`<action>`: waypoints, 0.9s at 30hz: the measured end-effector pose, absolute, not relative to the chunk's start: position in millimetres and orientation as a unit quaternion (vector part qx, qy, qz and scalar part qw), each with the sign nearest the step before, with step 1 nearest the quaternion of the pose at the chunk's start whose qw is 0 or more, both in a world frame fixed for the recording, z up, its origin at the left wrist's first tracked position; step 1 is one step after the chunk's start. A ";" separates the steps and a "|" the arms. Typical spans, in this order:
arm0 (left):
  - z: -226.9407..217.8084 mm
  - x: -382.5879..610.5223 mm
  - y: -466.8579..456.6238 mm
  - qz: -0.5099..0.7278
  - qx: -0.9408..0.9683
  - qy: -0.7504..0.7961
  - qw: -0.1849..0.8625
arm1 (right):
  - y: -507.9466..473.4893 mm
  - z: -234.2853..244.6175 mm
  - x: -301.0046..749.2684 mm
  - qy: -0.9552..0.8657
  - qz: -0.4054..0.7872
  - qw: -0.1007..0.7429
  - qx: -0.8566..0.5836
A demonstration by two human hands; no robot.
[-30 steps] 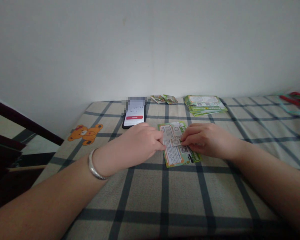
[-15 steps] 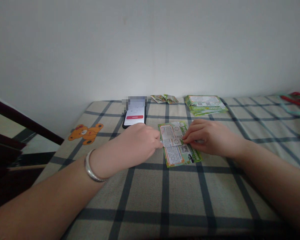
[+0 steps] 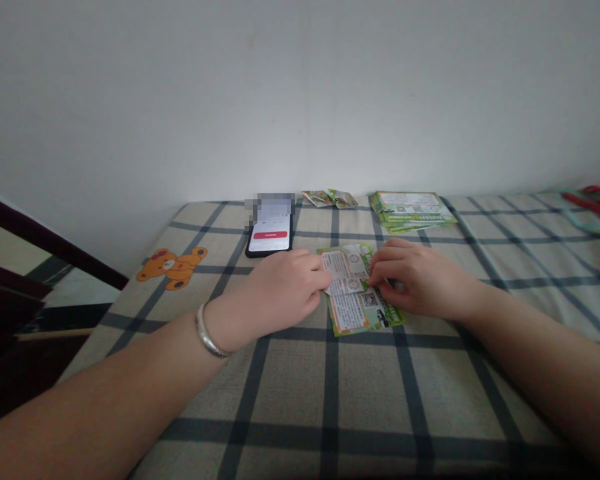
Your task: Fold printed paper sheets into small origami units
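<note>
Leaflet (image 3: 350, 303) in both grips on the worktop (image 3: 290, 393)

We see the printed green-and-white leaflet lying between the near and far edges of the worktop, its upper part creased; we cannot tell whether that part is a fold or a separate piece. Our left hand (image 3: 290, 283), with a silver bracelet (image 3: 209, 333) at the wrist, has its grip closed on the left side of the paper. Our right hand (image 3: 415, 277) pinches the opposite side, thumb and fingertips together.

A checked cloth (image 3: 370, 383) covers the worktop. Near its far left corner we see a phone (image 3: 269, 233), its screen lit with a red bar, and a flat orange bear (image 3: 173, 268) close to the left edge. Small crumpled packets (image 3: 345, 199) and a stack of similar leaflets (image 3: 413, 208) lie along the far edge, by the wall (image 3: 300, 100). Toward the far right is a red and green item (image 3: 597, 203), too blurred to name.
</note>
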State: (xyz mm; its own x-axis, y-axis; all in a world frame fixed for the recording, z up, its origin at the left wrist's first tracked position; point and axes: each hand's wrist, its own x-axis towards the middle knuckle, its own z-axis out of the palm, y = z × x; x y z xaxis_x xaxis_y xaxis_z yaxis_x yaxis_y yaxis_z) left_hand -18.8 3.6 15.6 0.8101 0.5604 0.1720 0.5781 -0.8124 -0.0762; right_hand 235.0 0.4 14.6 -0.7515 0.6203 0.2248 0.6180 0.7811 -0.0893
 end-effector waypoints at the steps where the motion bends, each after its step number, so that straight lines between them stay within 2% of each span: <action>1: 14.2 -17.8 3.4 -0.078 -0.948 -0.302 0.065 | 0.2 14.6 233.7 -0.933 0.005 0.123 -0.337; 10: 3.4 -12.2 -3.3 -0.101 -0.935 -0.328 0.089 | 3.1 11.0 230.0 -0.925 -0.015 0.118 -0.360; 27: -3.1 -9.6 3.1 -0.183 -0.917 -0.353 0.019 | 0.7 6.6 226.8 -0.916 0.010 0.183 -0.356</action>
